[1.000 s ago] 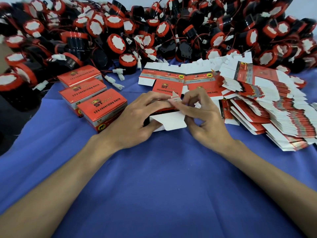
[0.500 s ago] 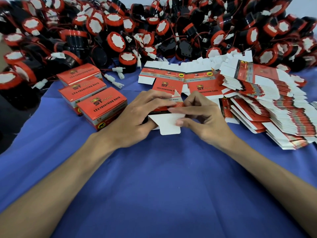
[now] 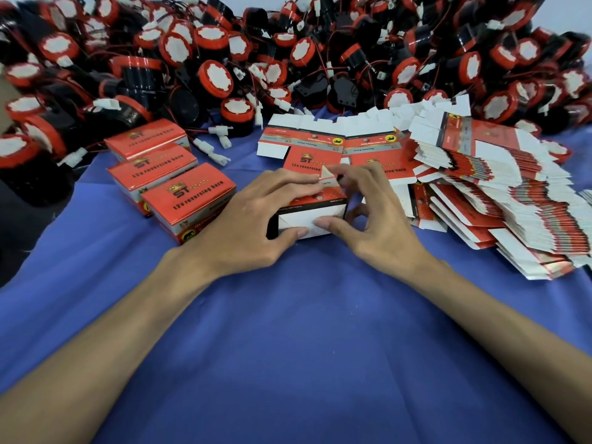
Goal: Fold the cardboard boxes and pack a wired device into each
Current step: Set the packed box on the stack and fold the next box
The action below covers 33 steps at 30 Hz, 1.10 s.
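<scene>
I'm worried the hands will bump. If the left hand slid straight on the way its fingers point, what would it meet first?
The left hand grips the half-folded box; straight ahead, its fingers would meet the right hand at the small flap, probably almost at once.

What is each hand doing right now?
Left hand: grips the half-folded red-and-white cardboard box.
Right hand: holds the same box, thumb on its white flap.

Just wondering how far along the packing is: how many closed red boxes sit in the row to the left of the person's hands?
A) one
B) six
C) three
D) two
C: three closed red boxes lie in a row on the blue cloth, left of the left hand, which together with the right hand grips a fourth box.
</scene>
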Each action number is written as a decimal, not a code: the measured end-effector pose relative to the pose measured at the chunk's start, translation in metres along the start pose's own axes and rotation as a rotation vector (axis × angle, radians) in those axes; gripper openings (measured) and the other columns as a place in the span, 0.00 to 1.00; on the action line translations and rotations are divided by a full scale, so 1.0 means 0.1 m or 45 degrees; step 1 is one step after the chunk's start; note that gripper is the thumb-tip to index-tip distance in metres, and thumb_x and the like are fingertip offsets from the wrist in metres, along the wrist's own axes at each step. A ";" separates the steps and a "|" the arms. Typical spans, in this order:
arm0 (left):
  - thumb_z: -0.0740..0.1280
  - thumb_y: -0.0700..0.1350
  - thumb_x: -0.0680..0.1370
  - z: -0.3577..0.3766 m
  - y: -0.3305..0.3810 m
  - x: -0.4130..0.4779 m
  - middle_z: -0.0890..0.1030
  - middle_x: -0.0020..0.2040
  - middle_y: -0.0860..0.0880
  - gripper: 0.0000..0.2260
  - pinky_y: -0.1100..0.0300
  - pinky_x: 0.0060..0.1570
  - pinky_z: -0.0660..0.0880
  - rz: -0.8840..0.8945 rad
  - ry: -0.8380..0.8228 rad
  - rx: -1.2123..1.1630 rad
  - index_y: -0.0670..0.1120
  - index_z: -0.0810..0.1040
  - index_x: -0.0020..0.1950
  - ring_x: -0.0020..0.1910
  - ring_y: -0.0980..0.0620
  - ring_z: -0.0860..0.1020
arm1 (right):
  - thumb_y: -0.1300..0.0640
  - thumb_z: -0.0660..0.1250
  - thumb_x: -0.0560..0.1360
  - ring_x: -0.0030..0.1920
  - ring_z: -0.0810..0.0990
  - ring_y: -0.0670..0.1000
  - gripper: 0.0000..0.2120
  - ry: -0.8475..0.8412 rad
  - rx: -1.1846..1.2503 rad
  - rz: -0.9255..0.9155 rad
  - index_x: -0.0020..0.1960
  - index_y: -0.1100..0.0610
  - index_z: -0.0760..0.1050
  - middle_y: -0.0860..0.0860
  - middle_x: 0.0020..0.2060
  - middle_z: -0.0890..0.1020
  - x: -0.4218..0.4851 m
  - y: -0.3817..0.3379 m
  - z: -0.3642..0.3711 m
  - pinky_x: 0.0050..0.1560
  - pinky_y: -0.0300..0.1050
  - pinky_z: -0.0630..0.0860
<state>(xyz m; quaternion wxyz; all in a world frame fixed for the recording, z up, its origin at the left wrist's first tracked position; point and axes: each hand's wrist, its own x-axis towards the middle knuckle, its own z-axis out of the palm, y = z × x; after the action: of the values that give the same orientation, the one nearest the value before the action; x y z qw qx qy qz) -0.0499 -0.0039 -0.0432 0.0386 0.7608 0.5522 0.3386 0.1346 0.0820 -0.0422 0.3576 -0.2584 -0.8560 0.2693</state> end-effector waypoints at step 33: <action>0.70 0.39 0.74 0.08 0.09 0.03 0.77 0.58 0.45 0.17 0.53 0.54 0.77 0.061 0.203 0.050 0.40 0.78 0.62 0.58 0.49 0.77 | 0.59 0.70 0.73 0.27 0.70 0.44 0.23 0.045 -0.220 -0.118 0.67 0.59 0.74 0.55 0.33 0.83 -0.03 0.01 0.02 0.33 0.39 0.74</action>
<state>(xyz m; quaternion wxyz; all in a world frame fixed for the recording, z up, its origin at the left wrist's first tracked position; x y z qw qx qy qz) -0.0372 -0.0019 -0.0439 -0.0286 0.7450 0.5418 0.3880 0.1349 0.0797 -0.0456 0.3612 -0.2532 -0.8806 0.1729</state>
